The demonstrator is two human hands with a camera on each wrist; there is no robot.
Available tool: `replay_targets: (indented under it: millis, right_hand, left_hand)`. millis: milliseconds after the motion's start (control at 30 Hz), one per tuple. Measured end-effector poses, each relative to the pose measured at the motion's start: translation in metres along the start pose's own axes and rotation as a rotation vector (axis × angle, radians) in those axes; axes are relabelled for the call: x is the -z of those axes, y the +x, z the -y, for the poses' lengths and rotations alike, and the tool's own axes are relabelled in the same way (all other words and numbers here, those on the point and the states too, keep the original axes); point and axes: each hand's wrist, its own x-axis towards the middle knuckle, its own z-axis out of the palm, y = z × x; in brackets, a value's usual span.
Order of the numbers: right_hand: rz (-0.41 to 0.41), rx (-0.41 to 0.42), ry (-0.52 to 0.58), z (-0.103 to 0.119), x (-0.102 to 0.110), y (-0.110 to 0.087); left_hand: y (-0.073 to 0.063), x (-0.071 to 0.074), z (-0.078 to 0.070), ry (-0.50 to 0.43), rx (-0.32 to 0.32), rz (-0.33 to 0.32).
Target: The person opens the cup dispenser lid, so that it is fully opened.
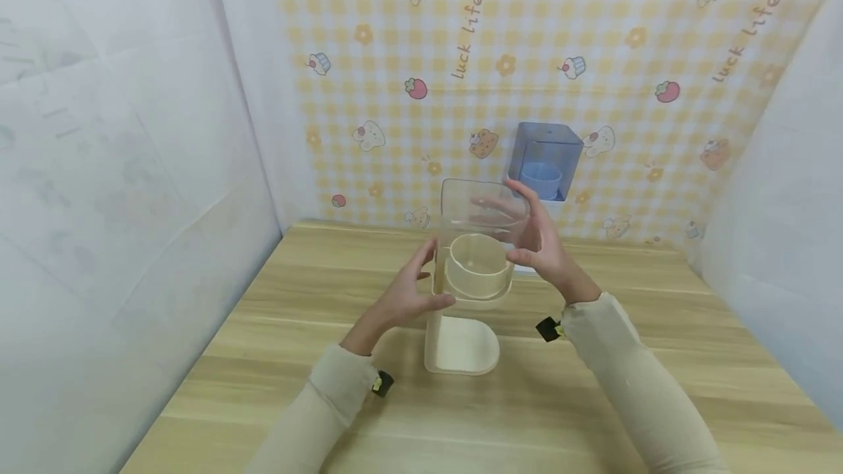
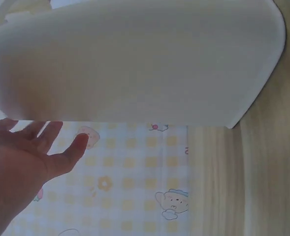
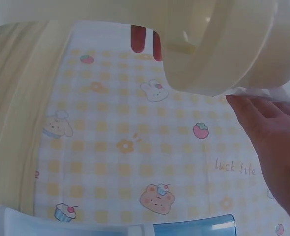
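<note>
Between both hands is an upright cream plastic stand (image 1: 465, 342) with a rounded flat base. Its upper part carries a round cream cup (image 1: 481, 280) and, above that, a clear see-through hood (image 1: 484, 200). My left hand (image 1: 405, 295) holds the left side, fingers reaching behind and thumb toward the front. In the left wrist view the stand's wide smooth panel (image 2: 135, 69) covers part of those fingers. Along the right side, my right hand (image 1: 541, 247) grips the hood, fingers behind it and visible through the plastic, thumb near the cup's rim.
A similar blue see-through box (image 1: 546, 159) with a blue cup inside stands behind, near the checked cloth (image 1: 421, 28) at the back wall. White sheets (image 1: 151, 189) hang on both sides. The wooden table (image 1: 316, 313) runs below everything.
</note>
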Motion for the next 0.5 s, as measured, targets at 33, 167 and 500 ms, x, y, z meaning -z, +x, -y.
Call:
replay_targets:
  millis: [33,167,500]
  right_hand:
    - [0.013,-0.02,0.005,0.001,0.0,0.001]
    - [0.013,-0.076,-0.006,0.006,-0.004,0.003]
    - [-0.114,-0.162,-0.091,0.011,-0.02,0.007]
  left_hand:
    - [0.0,-0.001,0.001,-0.014,0.0,0.001]
    - [0.001,-0.003,0.003,-0.057,-0.009,0.0]
    - [0.001,-0.007,0.004,-0.001,0.026,-0.012]
